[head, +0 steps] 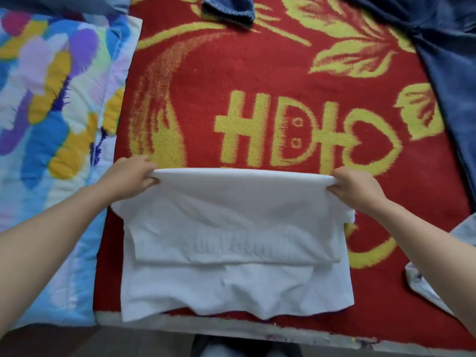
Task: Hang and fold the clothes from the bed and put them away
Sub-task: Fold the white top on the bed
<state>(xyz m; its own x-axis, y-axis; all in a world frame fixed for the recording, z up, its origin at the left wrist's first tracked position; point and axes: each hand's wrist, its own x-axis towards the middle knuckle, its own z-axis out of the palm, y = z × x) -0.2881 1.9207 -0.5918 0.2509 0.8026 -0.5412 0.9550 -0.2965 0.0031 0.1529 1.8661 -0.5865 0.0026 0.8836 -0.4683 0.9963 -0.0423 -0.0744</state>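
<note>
The white garment (231, 253) lies on the near part of the red blanket (206, 86), and its lower hem reaches the blanket's near edge at the side of the bed (257, 331). It is already doubled: an upper layer lies over a lower one, and the top of it makes a rounded fold.

This fold is the important line. Its long axis runs from left to right, across the person's view, and one hand is at each end of it. The left hand (134, 176) grips the left end and the right hand (355, 189) grips the right end. On both, the fingers (148, 168) are curled closely around the cloth and pinch it, with no open gap. The fold looks a little raised from the blanket. All the rest of the garment lies on the person's side of the fingers, so I judge that the next fold must come toward the near hem. Neither hand is nearer; they must move together to keep the edge straight.

Beside the red blanket's left edge there is a colourful quilt (51, 112). On its far edge lies a piece of jeans (228, 11), and a dark denim cloth (450, 73) covers its far right corner. A small pale cloth (422, 282) lies at its near right side.
</note>
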